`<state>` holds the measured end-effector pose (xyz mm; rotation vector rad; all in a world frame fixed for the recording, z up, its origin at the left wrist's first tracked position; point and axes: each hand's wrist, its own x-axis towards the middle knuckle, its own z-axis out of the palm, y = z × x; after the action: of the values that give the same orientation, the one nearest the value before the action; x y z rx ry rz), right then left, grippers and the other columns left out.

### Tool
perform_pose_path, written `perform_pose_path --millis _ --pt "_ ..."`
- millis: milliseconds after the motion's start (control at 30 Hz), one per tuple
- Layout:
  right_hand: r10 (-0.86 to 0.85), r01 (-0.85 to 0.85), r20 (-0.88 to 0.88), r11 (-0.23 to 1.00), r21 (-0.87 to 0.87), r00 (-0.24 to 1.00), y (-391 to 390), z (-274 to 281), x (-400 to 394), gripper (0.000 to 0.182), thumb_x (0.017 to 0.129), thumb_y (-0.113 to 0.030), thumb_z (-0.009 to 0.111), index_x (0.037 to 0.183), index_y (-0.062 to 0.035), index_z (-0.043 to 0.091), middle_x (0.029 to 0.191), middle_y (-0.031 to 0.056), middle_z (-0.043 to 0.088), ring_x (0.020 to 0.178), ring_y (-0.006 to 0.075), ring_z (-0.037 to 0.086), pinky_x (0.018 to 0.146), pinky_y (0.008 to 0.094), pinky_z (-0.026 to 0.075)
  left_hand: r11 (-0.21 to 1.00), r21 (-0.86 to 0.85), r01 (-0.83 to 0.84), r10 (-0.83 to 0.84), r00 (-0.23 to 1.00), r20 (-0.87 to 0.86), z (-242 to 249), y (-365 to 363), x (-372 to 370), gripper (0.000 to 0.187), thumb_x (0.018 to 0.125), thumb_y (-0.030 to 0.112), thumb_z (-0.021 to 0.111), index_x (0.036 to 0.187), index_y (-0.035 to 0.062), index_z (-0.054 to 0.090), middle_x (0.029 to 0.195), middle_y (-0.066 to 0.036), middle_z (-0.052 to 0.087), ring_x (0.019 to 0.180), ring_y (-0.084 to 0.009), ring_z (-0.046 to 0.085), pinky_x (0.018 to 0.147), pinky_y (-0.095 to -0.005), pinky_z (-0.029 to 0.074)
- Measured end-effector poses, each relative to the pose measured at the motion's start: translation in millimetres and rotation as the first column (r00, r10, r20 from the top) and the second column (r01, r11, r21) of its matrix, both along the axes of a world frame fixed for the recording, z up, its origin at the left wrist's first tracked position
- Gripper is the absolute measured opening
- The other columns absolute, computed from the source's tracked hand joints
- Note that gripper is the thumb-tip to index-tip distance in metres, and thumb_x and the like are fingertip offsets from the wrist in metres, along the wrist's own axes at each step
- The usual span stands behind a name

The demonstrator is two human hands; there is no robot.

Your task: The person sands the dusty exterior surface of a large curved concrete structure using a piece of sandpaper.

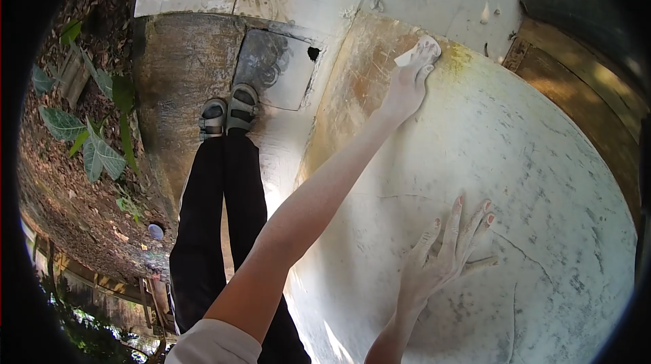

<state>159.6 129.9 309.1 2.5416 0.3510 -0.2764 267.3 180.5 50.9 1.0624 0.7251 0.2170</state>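
My left hand [410, 79] reaches to the upper middle, its fingers bent over a small white piece [404, 59], perhaps folded paper or a pad. The piece lies against the pale, curved stone-like surface [475, 154], near a brown-yellow stained patch [363, 59]. Most of it is hidden under my fingers. My right hand [434, 262] is lower down, its fingers spread and its back facing me. It rests on or just over the same surface. Whitish powder coats both hands and the left forearm.
My legs [217, 215] and sandals [242, 106] are at left, by a square cover [274, 69] with a dark hole [313, 53]. Leafy plants [88, 133] grow in leaf-strewn soil farther left. Cracks run through the pale surface. A brown ledge [576, 92] borders it at right.
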Motion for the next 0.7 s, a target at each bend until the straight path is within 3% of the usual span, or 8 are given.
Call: perform_pose_path --millis 67,133,200,267,367,500,600,700 --pt "0.010 -0.010 -0.001 1.000 -0.005 1.000 -2.7 0.0 0.0 0.047 0.092 -0.018 0.054 0.139 -0.0168 0.052 0.153 0.0115 0.035 0.145 0.0289 0.027 0.111 0.0627 -0.011 0.999 -0.016 0.043 -0.043 0.999 -0.015 -9.7 1.4 7.2 0.031 0.095 0.006 0.051 0.125 -0.0021 0.057 0.131 -0.024 0.052 0.129 -0.0377 0.044 0.110 -0.0367 0.034" --pt "0.018 -0.018 -0.003 1.000 -0.001 1.000 -3.4 0.2 -0.4 0.047 0.092 -0.018 0.054 0.139 -0.0169 0.052 0.153 0.0112 0.035 0.145 0.0288 0.027 0.111 0.0625 -0.011 0.995 0.045 -0.089 0.086 0.994 0.061 -4.7 -23.4 -10.1 0.034 0.096 0.005 0.049 0.129 -0.0022 0.053 0.136 -0.022 0.049 0.134 -0.0356 0.039 0.112 -0.0365 0.031" --pt "0.037 -0.037 -0.019 0.999 -0.005 0.999 -2.9 2.3 -0.5 0.048 0.091 -0.016 0.055 0.139 -0.0160 0.052 0.153 0.0112 0.036 0.144 0.0291 0.027 0.111 0.0631 -0.010 0.997 0.062 -0.040 0.036 0.997 0.061 23.7 -50.2 -63.2 0.036 0.097 0.004 0.048 0.132 -0.0027 0.050 0.140 -0.021 0.047 0.136 -0.0338 0.038 0.114 -0.0371 0.028" --pt "0.036 -0.035 -0.029 0.999 0.038 0.999 3.0 3.8 -0.2 0.049 0.091 -0.015 0.055 0.140 -0.0159 0.051 0.153 0.0114 0.035 0.144 0.0302 0.026 0.111 0.0637 -0.008 0.997 -0.031 0.070 -0.068 0.997 0.043 63.0 -75.1 -125.6 0.039 0.095 0.000 0.045 0.135 -0.0021 0.048 0.143 -0.021 0.044 0.139 -0.0328 0.033 0.117 -0.0392 0.023" --pt "0.045 -0.045 -0.029 0.999 0.019 0.999 5.4 0.4 1.6 0.048 0.092 -0.016 0.054 0.139 -0.0164 0.051 0.154 0.0109 0.035 0.145 0.0300 0.026 0.111 0.0636 -0.008 0.991 -0.108 0.074 -0.075 0.997 -0.007 108.0 -95.5 -173.1 0.039 0.097 0.001 0.042 0.136 -0.0029 0.047 0.145 -0.020 0.042 0.140 -0.0330 0.032 0.117 -0.0384 0.022" --pt "0.041 -0.042 -0.019 0.999 -0.032 0.999 2.3 0.5 1.0 0.046 0.093 -0.019 0.052 0.139 -0.0175 0.052 0.154 0.0099 0.034 0.145 0.0295 0.025 0.111 0.0634 -0.008 0.996 -0.049 0.078 -0.078 0.997 -0.004 53.2 -78.8 -131.5 0.038 0.096 0.000 0.044 0.134 -0.0029 0.050 0.144 -0.020 0.043 0.140 -0.0319 0.033 0.115 -0.0359 0.025" --pt "0.041 -0.042 -0.011 0.997 -0.064 0.999 -1.4 -1.8 -0.7 0.044 0.095 -0.021 0.051 0.139 -0.0183 0.052 0.154 0.0092 0.034 0.145 0.0291 0.024 0.111 0.0633 -0.009 0.996 0.062 -0.062 0.063 0.998 -0.011 -21.2 -42.8 -44.4 0.036 0.097 0.006 0.047 0.132 -0.0031 0.050 0.140 -0.020 0.047 0.136 -0.0299 0.040 0.110 -0.0309 0.031" --pt "0.038 -0.038 0.002 0.996 -0.081 0.999 -3.2 -4.5 1.6 0.043 0.096 -0.023 0.050 0.138 -0.0187 0.053 0.154 0.0090 0.034 0.145 0.0286 0.024 0.111 0.0629 -0.009 0.996 -0.045 0.071 -0.075 0.993 -0.093 -38.7 -12.9 -10.0 0.035 0.097 0.008 0.047 0.131 -0.0030 0.051 0.140 -0.019 0.047 0.135 -0.0291 0.041 0.110 -0.0299 0.032"
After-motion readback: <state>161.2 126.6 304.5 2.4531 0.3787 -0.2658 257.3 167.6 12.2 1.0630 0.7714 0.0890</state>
